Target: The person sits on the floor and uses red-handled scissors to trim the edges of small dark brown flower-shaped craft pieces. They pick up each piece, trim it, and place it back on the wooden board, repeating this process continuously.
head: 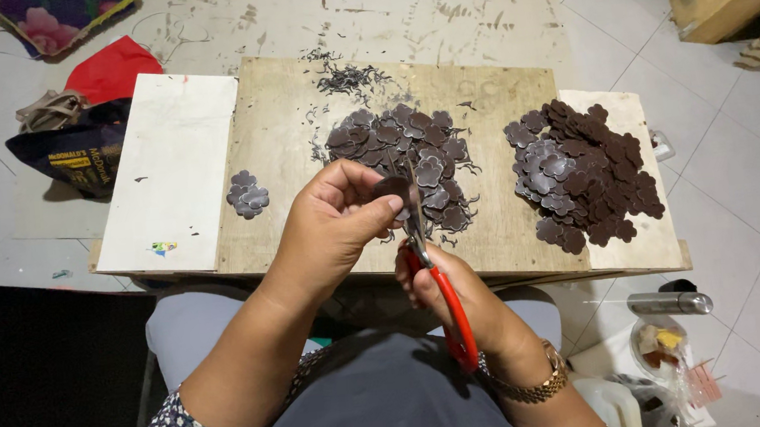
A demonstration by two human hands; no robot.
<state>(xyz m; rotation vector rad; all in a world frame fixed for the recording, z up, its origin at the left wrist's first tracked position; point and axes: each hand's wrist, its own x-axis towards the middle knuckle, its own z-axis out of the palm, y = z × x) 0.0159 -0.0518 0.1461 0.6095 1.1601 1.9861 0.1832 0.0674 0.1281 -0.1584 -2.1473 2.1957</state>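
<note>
Scanning from nine o'clock on the desk (174, 167), you have a small stack of trimmed flower pieces (247, 195) set apart. Your left hand (339, 222) pinches one dark flower-shaped piece (391, 188) at the centre, while your right hand (441, 281) grips the red-handled scissors (436, 277), blades at that piece. Behind them at twelve o'clock lies a middle heap (412, 160) with loose trimmings (345, 77). At three o'clock a larger pile (583, 173) waits; judging by these, most of the trimming seems left.
</note>
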